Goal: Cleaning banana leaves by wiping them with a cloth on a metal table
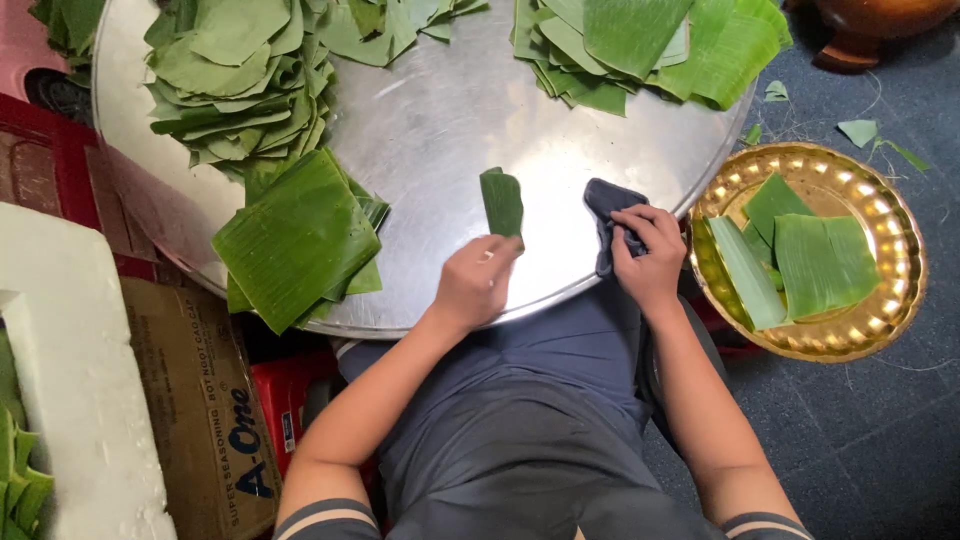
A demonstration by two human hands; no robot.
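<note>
While the left hand (472, 283) pinches the near end of a small leaf strip (502, 203) between closed fingertips, the strip lies flat on the round metal tray (450, 110), stretching away from those fingers. The right hand (645, 250) curls shut around a dark cloth (606, 205), which bunches out beyond its fingers onto the tray, just beside the strip. Past the left fingers, further left, sits a stack of square leaves (295, 235); beyond that, a heap of cut leaves (235, 75). Another leaf pile (640, 45) lies well beyond the right fingers. To the right of the right hand, a gold tray (880, 200) holds a few leaf pieces (820, 260).
</note>
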